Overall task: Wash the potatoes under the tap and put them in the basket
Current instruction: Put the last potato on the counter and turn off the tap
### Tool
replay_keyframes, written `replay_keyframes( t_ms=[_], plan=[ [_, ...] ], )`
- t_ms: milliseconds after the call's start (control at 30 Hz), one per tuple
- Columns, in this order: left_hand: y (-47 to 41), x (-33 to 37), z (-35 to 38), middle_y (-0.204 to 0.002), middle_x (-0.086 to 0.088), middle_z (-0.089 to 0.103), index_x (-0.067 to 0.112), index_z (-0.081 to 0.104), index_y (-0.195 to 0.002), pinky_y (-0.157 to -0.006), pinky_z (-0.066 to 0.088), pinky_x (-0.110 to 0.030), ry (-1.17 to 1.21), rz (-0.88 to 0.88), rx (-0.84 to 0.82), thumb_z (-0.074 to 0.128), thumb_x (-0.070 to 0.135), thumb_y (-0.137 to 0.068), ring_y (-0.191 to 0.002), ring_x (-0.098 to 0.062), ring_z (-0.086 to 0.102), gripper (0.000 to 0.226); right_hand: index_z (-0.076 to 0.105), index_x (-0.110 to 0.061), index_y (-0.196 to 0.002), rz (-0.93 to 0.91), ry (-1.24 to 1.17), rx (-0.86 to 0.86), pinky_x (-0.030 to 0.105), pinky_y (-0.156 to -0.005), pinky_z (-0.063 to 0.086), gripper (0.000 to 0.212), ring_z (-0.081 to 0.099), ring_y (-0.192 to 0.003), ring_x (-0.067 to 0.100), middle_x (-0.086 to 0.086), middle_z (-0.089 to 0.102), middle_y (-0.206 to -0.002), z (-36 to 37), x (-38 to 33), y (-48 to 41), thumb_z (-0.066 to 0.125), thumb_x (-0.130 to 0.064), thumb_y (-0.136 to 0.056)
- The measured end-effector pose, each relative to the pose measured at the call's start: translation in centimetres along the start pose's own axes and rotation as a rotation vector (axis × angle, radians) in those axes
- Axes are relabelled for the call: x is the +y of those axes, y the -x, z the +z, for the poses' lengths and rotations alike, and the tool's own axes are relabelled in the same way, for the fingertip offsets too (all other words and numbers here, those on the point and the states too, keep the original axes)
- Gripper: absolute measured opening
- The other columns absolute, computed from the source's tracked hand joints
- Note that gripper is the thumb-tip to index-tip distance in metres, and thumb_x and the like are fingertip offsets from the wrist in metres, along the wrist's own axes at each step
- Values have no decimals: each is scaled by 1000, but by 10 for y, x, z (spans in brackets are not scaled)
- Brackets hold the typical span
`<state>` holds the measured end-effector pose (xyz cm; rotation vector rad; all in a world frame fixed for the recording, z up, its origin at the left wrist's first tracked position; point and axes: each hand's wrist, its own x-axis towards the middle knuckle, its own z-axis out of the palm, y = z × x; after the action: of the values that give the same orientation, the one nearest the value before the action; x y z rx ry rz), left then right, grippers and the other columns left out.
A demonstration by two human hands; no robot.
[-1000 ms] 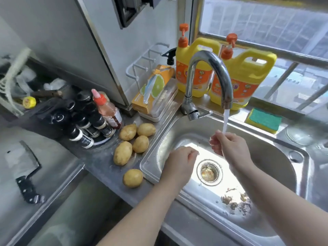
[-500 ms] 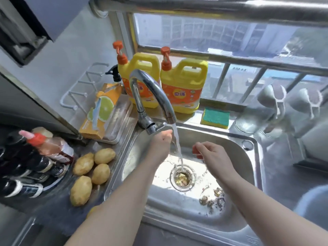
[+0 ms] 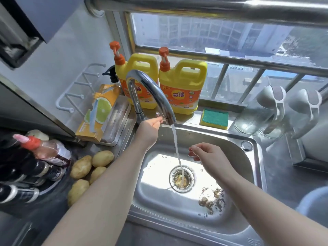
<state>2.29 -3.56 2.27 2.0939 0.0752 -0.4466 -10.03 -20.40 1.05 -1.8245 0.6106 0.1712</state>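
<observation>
Several yellow-brown potatoes [image 3: 88, 169] lie on the steel counter left of the sink [image 3: 248, 201], partly hidden by my left forearm. The chrome tap [image 3: 150, 93] runs a thin stream of water into the drain [image 3: 181, 178]. My left hand [image 3: 150, 126] reaches up to the tap's lever at its base, fingers curled against it. My right hand [image 3: 209, 155] hovers over the sink just right of the stream, fingers loosely apart and holding nothing. No basket is clearly in view.
Two yellow detergent jugs [image 3: 182, 86] and a green-yellow sponge [image 3: 214, 118] stand on the sill behind the sink. Dark sauce bottles [image 3: 26, 174] crowd the left counter. Glass jars [image 3: 262, 114] sit at the right. Food scraps [image 3: 211, 199] lie in the sink.
The view swung right and up. My left hand rose from the sink's left side to the tap lever. My right hand moved out of the stream to its right.
</observation>
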Motion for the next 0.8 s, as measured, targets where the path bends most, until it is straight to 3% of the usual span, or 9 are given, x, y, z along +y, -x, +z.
replay_keyframes(
  t_ms=[167,233,300,400,533,600,700,800],
  plan=[
    [10,-7,-3,-146,1,55,16,52,-146,-99,27,-18,-93,-9,-72,45,17,-106,-134,-18,48,40,76,-23,-89,4,30,-27,34,-79,52,19,69,-87,14,-6,77,-88,5,0,5,61,-32,-98],
    [15,-20,-3,-137,-2,61,13,56,-142,-92,33,-16,-170,-50,-136,49,20,-104,-122,-18,57,39,75,-22,-89,5,31,-43,31,-74,48,20,69,-88,16,-6,77,-89,8,0,8,61,-32,-98],
    [25,-35,-4,-111,-4,70,6,61,-136,-76,42,-16,-221,-110,-226,52,21,-103,-93,-17,63,37,75,-22,-90,13,42,-71,30,-72,47,19,69,-87,15,-6,77,-89,11,-1,11,61,-32,-99],
    [45,-52,-5,-115,-6,72,12,66,-128,-72,46,-25,-258,-192,-305,56,27,-101,-89,-20,63,32,74,-23,-95,26,102,-122,27,-70,48,16,69,-86,14,-7,77,-90,15,-2,14,60,-32,-99],
    [74,-63,-7,-106,1,67,20,62,-110,-82,51,-33,-341,-182,-237,65,36,-95,-96,-22,64,22,73,-17,-93,34,165,-180,26,-67,50,14,68,-78,14,-1,77,-85,23,0,16,66,-28,-97],
    [89,-67,-8,-91,4,60,23,53,-92,-73,46,-33,-426,-155,-164,67,34,-91,-87,-21,60,18,65,-7,-81,7,218,-191,31,-64,48,23,60,-65,16,7,69,-71,29,2,16,72,-26,-92],
    [108,-74,-7,-75,5,50,23,41,-72,-59,39,-30,-531,-100,-144,60,15,-90,-75,-23,51,27,46,-14,-68,-12,379,-209,28,-52,35,32,41,-53,16,1,48,-57,40,4,17,74,-10,-84],
    [122,-80,-7,-83,5,55,24,47,-72,-58,41,-25,-529,-113,-170,55,9,-88,-79,-21,54,23,39,-18,-61,-26,572,-255,29,-50,30,33,39,-54,17,-3,43,-55,53,6,19,61,3,-76]
  ],
)
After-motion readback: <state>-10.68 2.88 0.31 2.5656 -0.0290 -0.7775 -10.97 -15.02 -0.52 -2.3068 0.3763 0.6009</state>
